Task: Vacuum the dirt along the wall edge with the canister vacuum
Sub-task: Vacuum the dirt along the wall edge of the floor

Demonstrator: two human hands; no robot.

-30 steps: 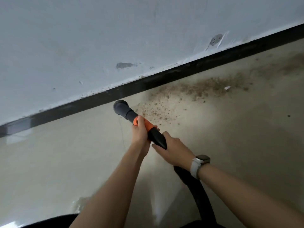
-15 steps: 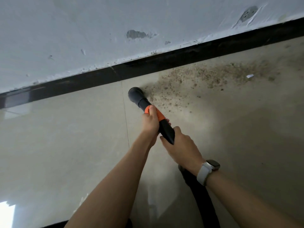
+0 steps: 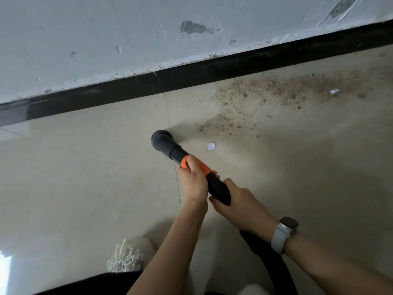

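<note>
You gripped the wand (image 3: pixel 191 167) with both hands, left (image 3: pixel 192 182) forward, right (image 3: pixel 238 205) behind, steering the nozzle (image 3: pixel 162 139) toward dirt (image 3: pixel 265 96).

A pale wall (image 3: pixel 89 28) with chipped, patchy paint runs across the top; a black skirting board (image 3: pixel 131 90) lines its foot; the beige tiled floor (image 3: pixel 85 177) is glossy, with a thin grout line (image 3: pixel 168 111) and bright light (image 3: pixel 5 273) at the lower left.
</note>
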